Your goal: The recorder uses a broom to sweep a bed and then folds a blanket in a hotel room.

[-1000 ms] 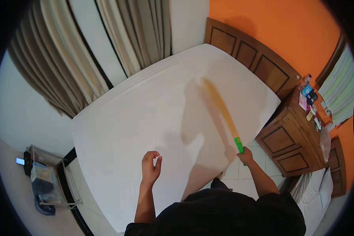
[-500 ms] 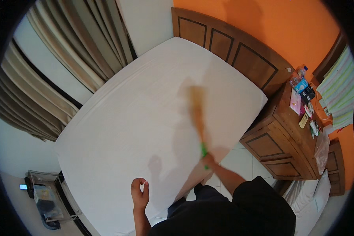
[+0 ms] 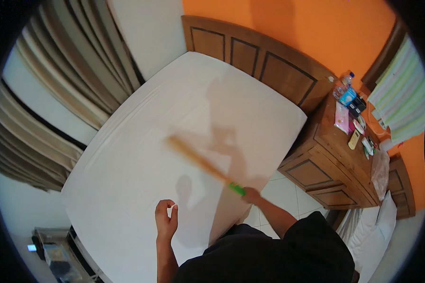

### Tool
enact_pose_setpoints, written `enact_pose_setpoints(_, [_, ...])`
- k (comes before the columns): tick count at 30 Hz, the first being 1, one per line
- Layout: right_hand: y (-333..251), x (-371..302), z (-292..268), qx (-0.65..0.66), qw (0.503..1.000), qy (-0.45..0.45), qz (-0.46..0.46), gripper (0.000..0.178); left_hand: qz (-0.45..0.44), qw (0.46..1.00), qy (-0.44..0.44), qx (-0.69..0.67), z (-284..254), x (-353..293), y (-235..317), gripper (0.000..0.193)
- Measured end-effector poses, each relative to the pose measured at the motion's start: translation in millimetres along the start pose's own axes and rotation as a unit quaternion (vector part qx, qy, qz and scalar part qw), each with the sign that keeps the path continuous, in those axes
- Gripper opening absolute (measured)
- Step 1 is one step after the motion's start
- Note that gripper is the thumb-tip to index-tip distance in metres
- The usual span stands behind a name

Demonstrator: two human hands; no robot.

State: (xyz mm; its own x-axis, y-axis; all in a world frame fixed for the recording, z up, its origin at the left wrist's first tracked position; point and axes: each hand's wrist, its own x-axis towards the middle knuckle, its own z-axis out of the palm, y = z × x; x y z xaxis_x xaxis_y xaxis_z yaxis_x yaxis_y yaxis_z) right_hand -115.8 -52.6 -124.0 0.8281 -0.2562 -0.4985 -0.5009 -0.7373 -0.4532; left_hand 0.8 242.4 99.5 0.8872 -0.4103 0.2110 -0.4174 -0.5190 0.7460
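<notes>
My right hand [image 3: 251,195] is wrapped round the green handle [image 3: 236,188] of a short hand broom [image 3: 200,162]. The broom's tan bristles are smeared by motion and point to the far left, over the white sheet of the bed [image 3: 127,155]. Whether the bristle tips touch the sheet, I cannot tell. Above the near part of the bed is my left hand [image 3: 165,220], its fingers loosely curled and the thumb apart from them. Nothing shows in it.
A wooden headboard [image 3: 245,52] closes off the bed's far side. To the right stands a wooden cabinet [image 3: 330,160] with a bottle [image 3: 343,87] and small items on top. Curtains [image 3: 80,52] hang along the left, above a clear-sided box [image 3: 56,254]. Tiled floor [image 3: 288,193] shows between bed and cabinet.
The broom has swung leftward, its bristles going from pointing away from me to pointing far left. My left hand keeps its loose curl. The view has shifted slightly.
</notes>
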Motion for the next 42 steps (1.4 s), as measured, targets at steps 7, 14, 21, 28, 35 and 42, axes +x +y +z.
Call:
enact_pose_setpoints(7, [138, 11, -41, 0.587, 0.650, 0.318, 0.362, 0.017, 0.068, 0.995, -0.073, -0.014, 9, 26, -6, 0.007])
enact_pose_setpoints(14, [33, -22, -17, 0.209, 0.924, 0.267, 0.175, 0.032, 0.113, 0.988, -0.103, -0.016, 31, 55, -2, 0.008])
enact_pose_setpoints(21, [128, 18, -46, 0.505, 0.771, 0.161, 0.354, 0.019, 0.127, 0.988, -0.081, -0.024, 57, 95, 21, 0.008])
enact_pose_setpoints(28, [4, 79, -78, 0.632, 0.698, 0.267, 0.207, 0.026, 0.014, 0.999, -0.030, 0.017, 54, 92, -16, 0.008])
enact_pose_setpoints(35, [-67, 100, -52, 0.054, 0.984, -0.005, -0.168, 0.043, -0.001, 0.998, 0.067, 0.015, 72, 114, -29, 0.010])
enact_pose_setpoints(42, [-88, 283, -134, -0.208, 0.967, -0.066, -0.132, 0.055, -0.107, 0.990, 0.073, 0.061, 82, 128, -63, 0.011])
